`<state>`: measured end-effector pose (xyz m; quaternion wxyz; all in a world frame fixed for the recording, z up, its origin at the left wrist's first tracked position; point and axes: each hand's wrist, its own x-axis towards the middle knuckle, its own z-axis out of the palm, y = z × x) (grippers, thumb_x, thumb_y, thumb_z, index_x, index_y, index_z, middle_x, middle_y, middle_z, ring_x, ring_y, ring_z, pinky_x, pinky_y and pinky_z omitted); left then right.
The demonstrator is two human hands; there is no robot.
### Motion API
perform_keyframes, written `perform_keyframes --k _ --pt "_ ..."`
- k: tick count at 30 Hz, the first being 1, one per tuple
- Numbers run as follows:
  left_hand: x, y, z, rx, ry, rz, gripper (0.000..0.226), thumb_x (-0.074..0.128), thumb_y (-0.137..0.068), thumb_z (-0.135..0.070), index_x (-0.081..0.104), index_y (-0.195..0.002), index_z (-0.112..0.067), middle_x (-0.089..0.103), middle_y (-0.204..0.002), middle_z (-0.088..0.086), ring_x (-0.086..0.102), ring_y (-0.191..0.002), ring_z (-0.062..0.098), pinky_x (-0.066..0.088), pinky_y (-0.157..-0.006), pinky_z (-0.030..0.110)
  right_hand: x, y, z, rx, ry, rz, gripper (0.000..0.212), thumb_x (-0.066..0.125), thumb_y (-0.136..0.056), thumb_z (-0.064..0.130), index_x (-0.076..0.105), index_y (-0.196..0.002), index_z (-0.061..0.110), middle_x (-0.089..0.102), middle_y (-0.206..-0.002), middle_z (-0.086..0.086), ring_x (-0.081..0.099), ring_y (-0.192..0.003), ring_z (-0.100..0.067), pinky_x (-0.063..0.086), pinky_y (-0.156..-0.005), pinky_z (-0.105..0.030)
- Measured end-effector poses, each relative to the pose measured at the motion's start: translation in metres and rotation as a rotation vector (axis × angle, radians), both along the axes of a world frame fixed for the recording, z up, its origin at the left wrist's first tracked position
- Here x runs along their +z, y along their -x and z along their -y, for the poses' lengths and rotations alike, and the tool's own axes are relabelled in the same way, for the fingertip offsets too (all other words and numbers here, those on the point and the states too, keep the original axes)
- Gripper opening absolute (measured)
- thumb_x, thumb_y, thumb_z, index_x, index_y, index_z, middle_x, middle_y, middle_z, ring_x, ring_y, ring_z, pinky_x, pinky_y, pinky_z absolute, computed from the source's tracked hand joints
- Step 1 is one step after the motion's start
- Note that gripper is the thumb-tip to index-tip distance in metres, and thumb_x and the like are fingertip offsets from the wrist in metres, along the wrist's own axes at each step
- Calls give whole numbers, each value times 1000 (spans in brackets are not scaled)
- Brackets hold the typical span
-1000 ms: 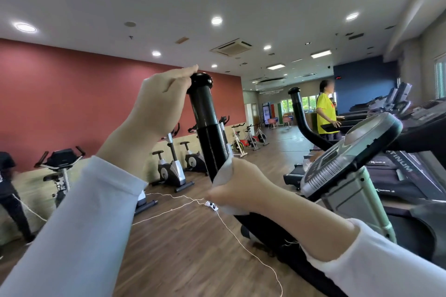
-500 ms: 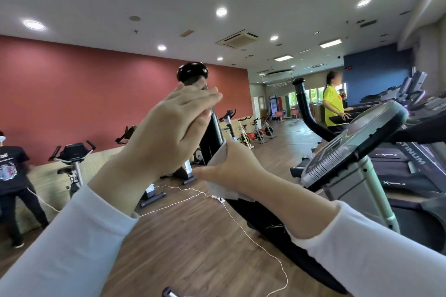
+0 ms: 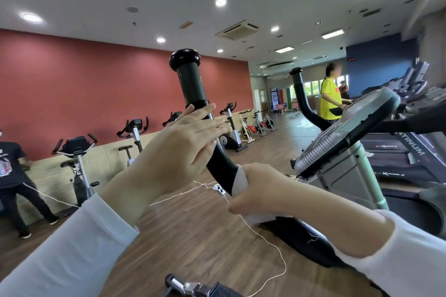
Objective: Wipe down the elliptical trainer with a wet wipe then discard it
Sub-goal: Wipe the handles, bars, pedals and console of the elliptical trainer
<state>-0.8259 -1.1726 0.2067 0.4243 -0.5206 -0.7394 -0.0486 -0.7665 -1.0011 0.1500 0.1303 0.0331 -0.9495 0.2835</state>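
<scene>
The elliptical trainer's black left handlebar point(image 3: 190, 84) rises in the centre, topped by a round knob. My left hand point(image 3: 183, 147) lies against its middle with straight fingers, below the grip. Lower down, my right hand point(image 3: 263, 190) grips the bar through a white wet wipe point(image 3: 240, 181) wrapped round it. The grey console point(image 3: 337, 137) sits tilted to the right on a pale post. The second handlebar point(image 3: 301, 96) curves up behind it.
Exercise bikes point(image 3: 77, 149) line the red wall on the left. A person in black point(image 3: 12, 176) stands at far left, a person in yellow point(image 3: 330, 99) at a treadmill point(image 3: 398, 152). A white cord point(image 3: 265, 239) trails over the wood floor.
My left hand slid down from the knob to the middle of the bar and its fingers straightened. My right hand with the wipe moved further down the bar.
</scene>
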Motion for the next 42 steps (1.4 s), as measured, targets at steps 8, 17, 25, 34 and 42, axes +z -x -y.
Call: perform_keyframes --k 8,17,25,34,42 --pt "-4 -3 -2 79 -13 -1 45 32 -97 -27 60 -128 -11 54 -138 -3 24 -143 11 22 -118 37 13 3 14 -35 -83 -61 24 70 -76 30 57 -88 15 62 -89 -1 58 -74 -15 45 -58 -23" --pt "-15 -15 -14 192 -67 -51 45 33 -95 -26 63 -123 -9 57 -134 2 29 -142 20 18 -118 40 -10 -16 4 -110 -238 -149 34 66 -78 24 39 -96 16 48 -80 3 51 -75 -22 44 -63 -28" --pt "-36 -16 -17 203 21 -38 44 32 -96 -27 62 -124 -12 58 -133 -2 26 -143 19 15 -119 43 -5 -31 -9 -33 -292 -59 28 68 -77 32 45 -68 19 53 -66 3 53 -61 -17 43 -52 -22" --pt "-38 -20 -20 214 -41 12 41 35 -95 -24 63 -122 -11 60 -128 -5 28 -142 16 16 -118 39 -32 -34 -6 -172 -240 -208 35 63 -82 25 44 -109 13 55 -88 -3 53 -76 -27 46 -64 -31" --pt "-40 -30 -25 272 -55 114 43 32 -98 -25 58 -129 -10 50 -142 -2 13 -146 16 10 -119 38 -36 -62 -25 -201 -288 2 30 69 -75 32 44 -87 20 60 -86 -1 59 -79 -25 45 -62 -27"
